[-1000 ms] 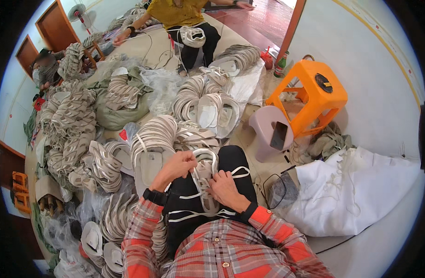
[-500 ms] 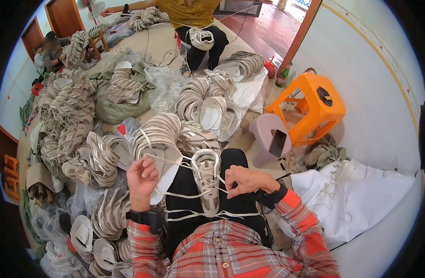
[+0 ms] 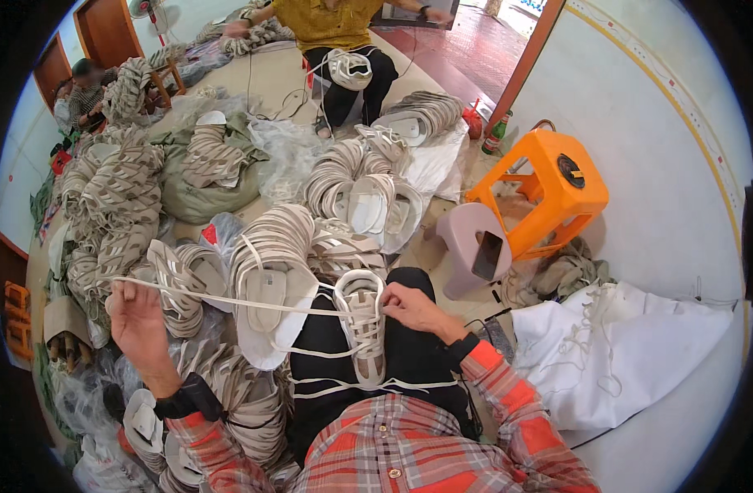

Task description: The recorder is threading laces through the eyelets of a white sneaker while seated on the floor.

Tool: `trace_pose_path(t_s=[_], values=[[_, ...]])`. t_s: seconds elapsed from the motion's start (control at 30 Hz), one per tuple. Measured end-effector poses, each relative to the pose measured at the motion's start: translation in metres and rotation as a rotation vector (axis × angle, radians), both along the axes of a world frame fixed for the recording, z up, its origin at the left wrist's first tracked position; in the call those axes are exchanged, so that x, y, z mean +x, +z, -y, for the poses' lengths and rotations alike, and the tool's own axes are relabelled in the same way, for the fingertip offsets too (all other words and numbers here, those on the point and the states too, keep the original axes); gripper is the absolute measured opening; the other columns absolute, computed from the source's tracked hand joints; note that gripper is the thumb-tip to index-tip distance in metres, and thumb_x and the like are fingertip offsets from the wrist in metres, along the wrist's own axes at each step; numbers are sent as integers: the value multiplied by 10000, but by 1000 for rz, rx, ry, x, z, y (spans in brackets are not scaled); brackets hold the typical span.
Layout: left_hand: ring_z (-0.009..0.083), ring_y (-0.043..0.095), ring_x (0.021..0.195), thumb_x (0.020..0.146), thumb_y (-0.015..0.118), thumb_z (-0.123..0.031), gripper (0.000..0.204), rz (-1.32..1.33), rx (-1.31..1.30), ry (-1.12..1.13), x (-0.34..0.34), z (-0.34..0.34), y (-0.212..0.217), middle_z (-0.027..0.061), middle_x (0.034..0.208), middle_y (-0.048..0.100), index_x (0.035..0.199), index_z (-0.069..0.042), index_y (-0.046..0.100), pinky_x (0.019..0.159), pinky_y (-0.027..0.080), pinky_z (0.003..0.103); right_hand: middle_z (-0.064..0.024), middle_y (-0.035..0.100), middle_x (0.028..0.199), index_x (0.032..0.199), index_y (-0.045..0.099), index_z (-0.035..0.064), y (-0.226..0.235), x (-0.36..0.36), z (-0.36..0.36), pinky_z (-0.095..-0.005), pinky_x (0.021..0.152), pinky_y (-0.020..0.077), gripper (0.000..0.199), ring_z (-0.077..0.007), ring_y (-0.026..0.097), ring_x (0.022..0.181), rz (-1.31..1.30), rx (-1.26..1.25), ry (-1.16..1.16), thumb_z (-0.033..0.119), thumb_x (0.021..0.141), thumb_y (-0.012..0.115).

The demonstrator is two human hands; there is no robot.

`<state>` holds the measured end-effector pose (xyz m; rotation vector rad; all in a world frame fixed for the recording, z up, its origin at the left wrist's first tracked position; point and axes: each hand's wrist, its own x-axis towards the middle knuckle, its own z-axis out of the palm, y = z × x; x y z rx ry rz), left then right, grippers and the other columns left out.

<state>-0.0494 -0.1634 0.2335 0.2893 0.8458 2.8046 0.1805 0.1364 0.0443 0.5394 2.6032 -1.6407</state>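
A beige and white shoe upper (image 3: 367,338) lies on my lap between my thighs, its opening away from me and its front partly laced. My left hand (image 3: 138,324) is closed on a cream shoelace (image 3: 229,301), held out far to the left over the piles. That lace runs taut across to the upper's eyelets. At the upper's right edge, near the opening, my right hand (image 3: 413,309) pinches with thumb and fingers; the exact grip is partly hidden. Another loose lace (image 3: 327,384) lies across my lap below the toe.
Stacked uppers (image 3: 270,246) stand just left of my knees, with more heaps further left. To the right are a lilac stool (image 3: 457,246) bearing a phone (image 3: 486,255), an orange stool (image 3: 557,181) and white sheeting (image 3: 623,345). A co-worker in a yellow shirt (image 3: 331,25) sits opposite.
My left hand has swung far out to the left, drawing the lace into a long taut line. My right hand has moved up and in to the upper's edge. The co-worker's arms have shifted.
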Motion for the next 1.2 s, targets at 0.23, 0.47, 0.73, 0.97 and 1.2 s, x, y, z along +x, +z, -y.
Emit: trace_pose_path(t_s=[0.23,0.47,0.73,0.97,1.2], values=[[118,485,789,894,454,-87,137,102,-104,-101,-2,-2,-62,32,927,534,1014,-43,505,620,379,229,-161,566,725,946,534,-6,-18,-44,76,-363,584,455,193,-281,570,660,-161,122,222,136,815,522],[111,552,577,872,529,-143,151,-546,-1252,-252,76,-73,-169,68,710,633,929,-17,589,543,438,252,-169,580,693,1039,498,43,13,-14,133,-446,566,464,247,-363,586,653,-1,252,679,156,818,504],[286,613,609,812,556,-182,143,-677,-1486,-384,94,-98,-213,134,680,624,794,-56,621,549,468,358,-180,570,826,978,535,35,13,-8,45,-426,663,469,185,-359,567,770,-82,542,83,91,803,516],[339,584,621,791,581,-196,136,-864,-1543,-193,103,-107,-208,158,672,600,778,-66,616,544,452,391,-115,516,814,829,537,35,4,-27,44,-384,730,400,158,-296,508,836,-292,688,97,11,673,536],[271,592,547,814,564,-182,173,-812,-1593,-396,94,-113,-211,141,663,627,767,-22,612,509,459,347,-71,507,801,772,601,95,-9,-41,51,-371,747,345,105,-246,479,853,-280,759,122,76,673,569]])
